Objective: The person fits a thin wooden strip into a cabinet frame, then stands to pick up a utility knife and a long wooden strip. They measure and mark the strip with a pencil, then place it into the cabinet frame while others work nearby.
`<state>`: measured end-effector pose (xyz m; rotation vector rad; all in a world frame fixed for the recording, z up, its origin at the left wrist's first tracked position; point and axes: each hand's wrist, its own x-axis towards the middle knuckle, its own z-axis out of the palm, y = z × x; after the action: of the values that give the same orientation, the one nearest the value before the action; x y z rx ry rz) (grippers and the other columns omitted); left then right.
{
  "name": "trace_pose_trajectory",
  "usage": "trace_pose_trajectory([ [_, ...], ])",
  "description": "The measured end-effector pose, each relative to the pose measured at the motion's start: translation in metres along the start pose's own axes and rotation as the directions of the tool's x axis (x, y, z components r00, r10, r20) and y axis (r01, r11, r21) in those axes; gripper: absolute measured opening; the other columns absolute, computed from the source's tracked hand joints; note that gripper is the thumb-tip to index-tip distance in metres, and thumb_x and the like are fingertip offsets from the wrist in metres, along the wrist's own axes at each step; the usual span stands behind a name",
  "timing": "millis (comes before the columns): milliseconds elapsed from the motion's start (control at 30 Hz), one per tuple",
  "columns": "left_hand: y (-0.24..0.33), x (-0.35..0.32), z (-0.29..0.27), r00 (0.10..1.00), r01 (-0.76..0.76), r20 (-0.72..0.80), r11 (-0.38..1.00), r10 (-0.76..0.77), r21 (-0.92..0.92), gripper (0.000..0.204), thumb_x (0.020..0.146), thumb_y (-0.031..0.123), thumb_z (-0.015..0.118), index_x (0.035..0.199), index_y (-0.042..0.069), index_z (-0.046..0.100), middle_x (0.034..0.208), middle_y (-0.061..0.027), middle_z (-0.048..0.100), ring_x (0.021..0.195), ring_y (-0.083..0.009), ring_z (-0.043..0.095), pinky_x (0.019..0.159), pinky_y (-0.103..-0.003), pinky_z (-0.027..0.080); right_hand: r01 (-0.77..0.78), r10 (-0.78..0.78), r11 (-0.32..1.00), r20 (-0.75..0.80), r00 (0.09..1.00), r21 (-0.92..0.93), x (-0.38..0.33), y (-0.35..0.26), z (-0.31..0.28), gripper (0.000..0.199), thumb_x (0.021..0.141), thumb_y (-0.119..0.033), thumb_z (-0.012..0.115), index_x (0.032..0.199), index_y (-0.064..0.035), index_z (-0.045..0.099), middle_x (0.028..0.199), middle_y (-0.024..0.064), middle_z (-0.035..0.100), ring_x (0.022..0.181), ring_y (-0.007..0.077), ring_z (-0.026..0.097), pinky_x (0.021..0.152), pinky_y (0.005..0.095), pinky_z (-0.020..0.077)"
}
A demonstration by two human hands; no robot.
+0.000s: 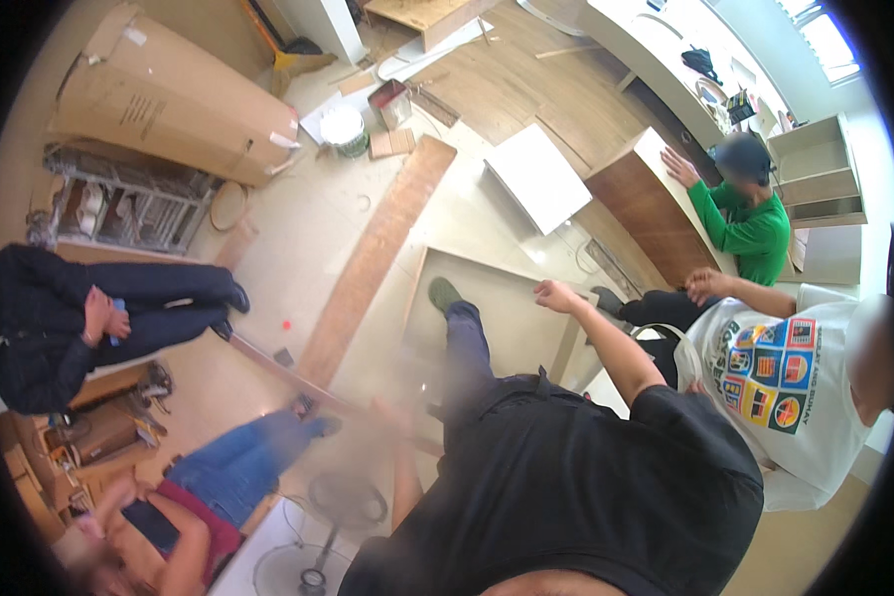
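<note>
Looks like mid-assembly: one foot is planted on the pale cabinet frame (512, 308) lying on the floor beside the long brown plank (372, 253). The right hand (556, 295) hovers over it, grip loosely curled and empty. Next move probably needs a steady reach down to the frame. The left hand (385, 409) is a blur, so I can't tell its grip.
</note>
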<state>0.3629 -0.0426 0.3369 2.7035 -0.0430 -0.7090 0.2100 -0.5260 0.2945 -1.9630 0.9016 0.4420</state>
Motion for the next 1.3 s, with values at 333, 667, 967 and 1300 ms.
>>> trace_pose_trajectory([
  [333,0.276,0.273,-0.139,0.847,-0.522,-0.129,0.852,0.515,-0.029,0.040,0.088,0.019,0.064,0.120,0.000,0.048,0.118,-0.0259,0.049,0.112,-0.0437,0.051,0.092,-0.047,0.046,-0.237,0.235,0.971,-0.048,0.971,-0.026,0.030,-0.013,-0.114,0.047,0.076,-0.028,0.076,0.116,-0.0053,0.066,0.100,0.0149,0.072,0.098,0.0292,0.068,0.088,0.0376,0.0528],
  [667,0.404,0.383,-0.158,0.917,-0.377,-0.155,0.925,0.366,-0.045,0.047,0.091,0.020,0.064,0.128,-0.001,0.046,0.125,-0.0244,0.052,0.117,-0.0404,0.051,0.096,-0.046,0.046,-0.195,0.190,0.981,0.156,0.969,0.020,0.254,-0.051,-0.260,0.051,0.078,-0.021,0.077,0.121,0.0010,0.063,0.097,0.0169,0.073,0.089,0.0238,0.069,0.081,0.0350,0.0547],
  [967,0.478,0.478,-0.029,0.948,-0.172,0.298,0.969,0.115,0.175,0.043,0.081,0.026,0.074,0.111,0.001,0.054,0.105,-0.0259,0.059,0.102,-0.0402,0.059,0.089,-0.044,0.049,0.038,-0.030,0.993,-0.076,0.997,0.108,0.429,-0.123,-0.376,0.036,0.080,-0.018,0.069,0.111,-0.0023,0.066,0.092,0.0145,0.073,0.093,0.0318,0.068,0.085,0.0406,0.0528],
  [1300,0.807,0.712,0.009,0.821,-0.450,0.512,0.838,0.252,0.310,0.023,0.080,0.022,0.070,0.087,0.001,0.067,0.087,-0.0201,0.071,0.086,-0.0331,0.070,0.075,-0.040,0.054,0.034,0.009,0.964,-0.160,0.987,0.264,0.566,-0.179,-0.623,0.037,0.088,-0.026,0.065,0.119,-0.0064,0.062,0.112,0.0148,0.066,0.104,0.0316,0.064,0.089,0.0410,0.0520],
])
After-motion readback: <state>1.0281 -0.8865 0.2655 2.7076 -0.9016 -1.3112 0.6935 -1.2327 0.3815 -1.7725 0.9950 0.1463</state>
